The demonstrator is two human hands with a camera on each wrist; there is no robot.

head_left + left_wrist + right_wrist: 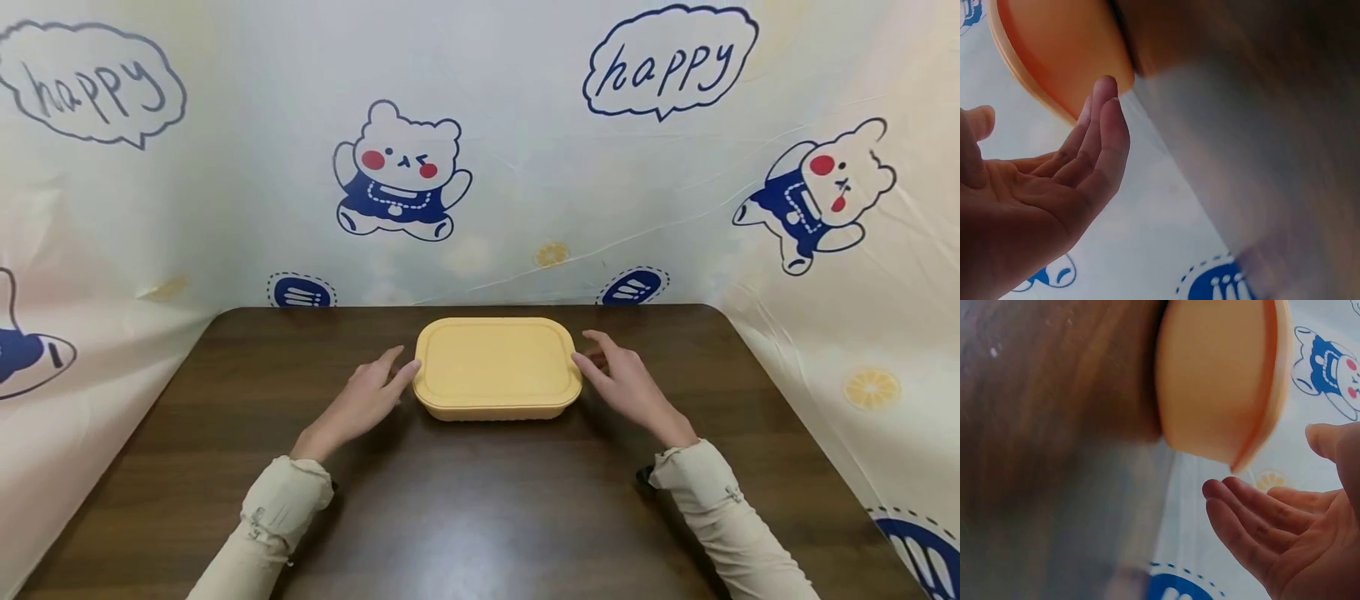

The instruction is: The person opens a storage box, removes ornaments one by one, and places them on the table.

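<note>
A yellow lidded food container (497, 362), oblong with rounded corners, sits on the brown table toward its back edge. At its left end is my left hand (370, 392), thumb tip right at the lid's rim and fingers relaxed. My right hand (622, 379) mirrors it at the right end, its thumb by the rim and fingers spread outward. In the left wrist view, the loosely bent fingers (1109, 134) overlap the container's side wall (1066, 50). The right wrist view has the relaxed fingers (1254, 515) just beyond the container's end (1216, 381).
The dark wood-grain table (465, 508) has rounded back corners. Behind it and along both sides hangs a pale cloth (510, 150) printed with bears, orange slices and the word happy. Light-coloured sleeves (288, 500) cover both forearms above the table.
</note>
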